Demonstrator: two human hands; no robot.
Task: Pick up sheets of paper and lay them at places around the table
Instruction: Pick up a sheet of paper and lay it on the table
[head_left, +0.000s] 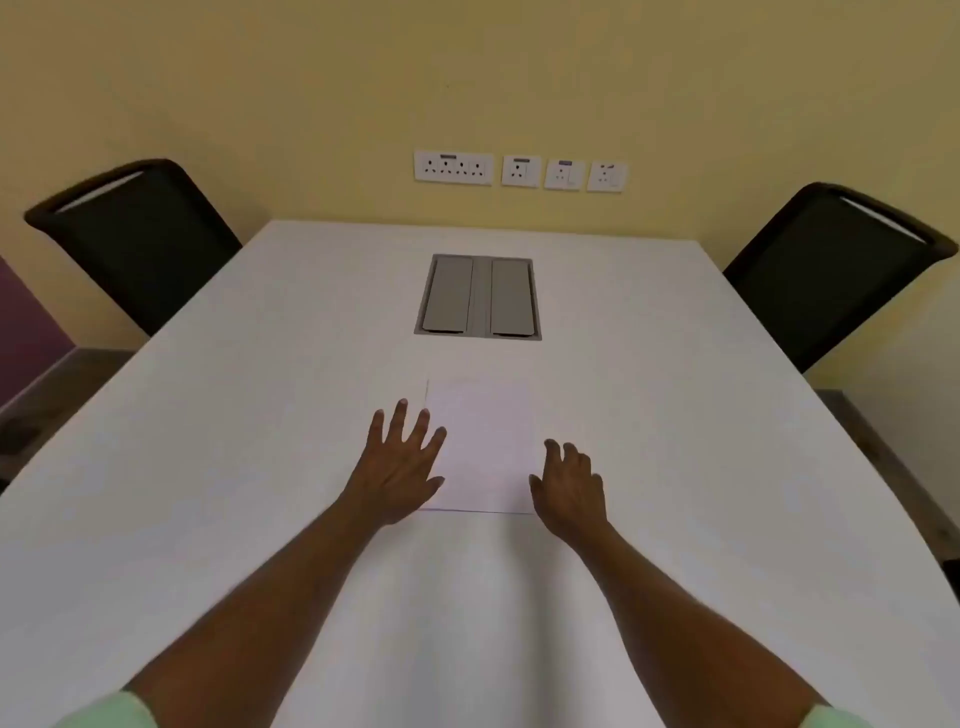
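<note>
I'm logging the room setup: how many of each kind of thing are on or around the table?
Paper stack: 1
Black chairs: 2
Grey cable hatch: 1
Wall socket plates: 4
Total: 8

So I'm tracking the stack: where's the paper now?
The paper lies flat mid-table between the left hand and right hand, just nearer than the grey cable hatch.

white paper (483, 441); white table (260, 415); black chairs (140, 234); yellow wall (467, 78)
</note>
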